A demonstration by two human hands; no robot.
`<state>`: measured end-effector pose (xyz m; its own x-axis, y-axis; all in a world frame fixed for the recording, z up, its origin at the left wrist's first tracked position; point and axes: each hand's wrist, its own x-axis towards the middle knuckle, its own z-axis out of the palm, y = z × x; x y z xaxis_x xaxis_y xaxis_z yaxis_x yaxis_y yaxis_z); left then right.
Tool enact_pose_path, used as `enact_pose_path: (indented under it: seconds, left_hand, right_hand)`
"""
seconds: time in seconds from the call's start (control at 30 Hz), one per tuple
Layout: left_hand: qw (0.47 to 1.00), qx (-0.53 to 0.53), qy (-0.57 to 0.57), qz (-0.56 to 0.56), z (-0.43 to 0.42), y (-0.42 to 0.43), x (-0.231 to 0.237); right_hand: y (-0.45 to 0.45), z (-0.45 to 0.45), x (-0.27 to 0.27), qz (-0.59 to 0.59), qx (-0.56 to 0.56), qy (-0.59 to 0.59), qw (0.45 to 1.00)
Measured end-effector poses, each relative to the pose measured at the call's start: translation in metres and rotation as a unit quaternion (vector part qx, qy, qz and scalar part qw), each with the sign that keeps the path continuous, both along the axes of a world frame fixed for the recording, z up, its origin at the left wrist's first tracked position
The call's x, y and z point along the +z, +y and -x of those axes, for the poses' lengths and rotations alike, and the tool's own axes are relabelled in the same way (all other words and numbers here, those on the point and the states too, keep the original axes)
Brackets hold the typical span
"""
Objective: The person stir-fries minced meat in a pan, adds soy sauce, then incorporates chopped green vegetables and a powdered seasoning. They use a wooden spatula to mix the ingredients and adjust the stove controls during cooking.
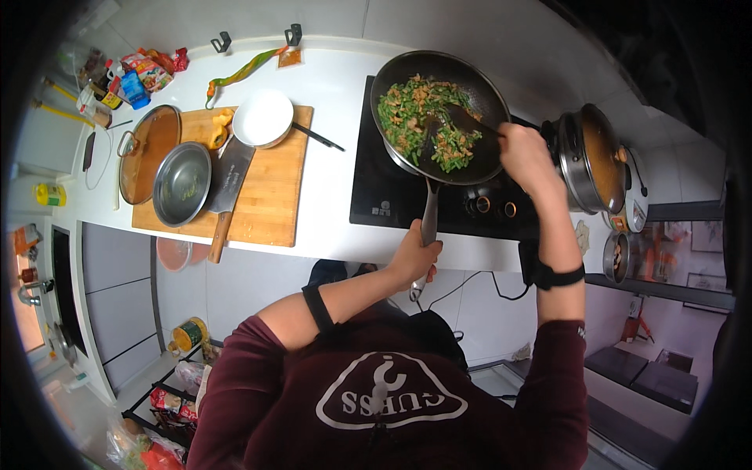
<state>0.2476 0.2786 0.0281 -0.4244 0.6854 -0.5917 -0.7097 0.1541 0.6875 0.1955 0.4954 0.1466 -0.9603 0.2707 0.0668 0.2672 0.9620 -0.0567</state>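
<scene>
My left hand is closed around the metal handle of a dark wok, which sits tilted over the black cooktop. Chopped green beans with browned minced bits lie in the wok, mostly on its left side. My right hand grips a dark spatula at the wok's right rim, its blade among the food. Part of the spatula handle is hidden in the fist.
A cleaver, white bowl, metal bowl and cut yellow pepper are on a wooden board. A glass lid leans left. A lidded pot stands right of the wok. The cleaver's handle overhangs the counter edge.
</scene>
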Motion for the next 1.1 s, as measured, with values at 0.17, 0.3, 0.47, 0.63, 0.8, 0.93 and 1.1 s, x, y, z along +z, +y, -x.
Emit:
enact_pose_path:
  seconds: [0.17,0.3,0.47,0.63,0.8,0.93,1.1]
  left_hand:
    - [1.0,0.004,0.0,0.004,-0.001,0.0,0.003]
    - [1.0,0.0,-0.002,0.004,0.0,0.001,0.004]
    - [1.0,-0.008,-0.003,0.004,0.001,0.001,0.005]
    - [1.0,0.0,-0.011,0.003,0.001,0.002,0.005]
    - [1.0,0.002,-0.012,0.006,0.0,0.002,0.005]
    - [1.0,0.003,-0.01,0.008,-0.001,0.002,0.005]
    - [1.0,0.007,-0.002,-0.003,0.001,0.0,0.003]
  right_hand:
    - [0.039,-0.002,-0.013,0.037,-0.128,-0.008,0.991]
    - [0.042,0.053,-0.043,0.145,-0.115,0.012,0.983]
    - [0.012,0.06,-0.045,0.088,0.138,0.017,0.986]
    - [-0.019,0.01,0.016,-0.01,0.196,-0.087,0.977]
    - [-0.043,-0.034,0.069,0.045,0.129,-0.136,0.981]
    - [-0.056,-0.018,0.024,-0.012,0.14,-0.098,0.985]
    - [-0.022,0.019,-0.013,-0.096,0.092,0.014,0.991]
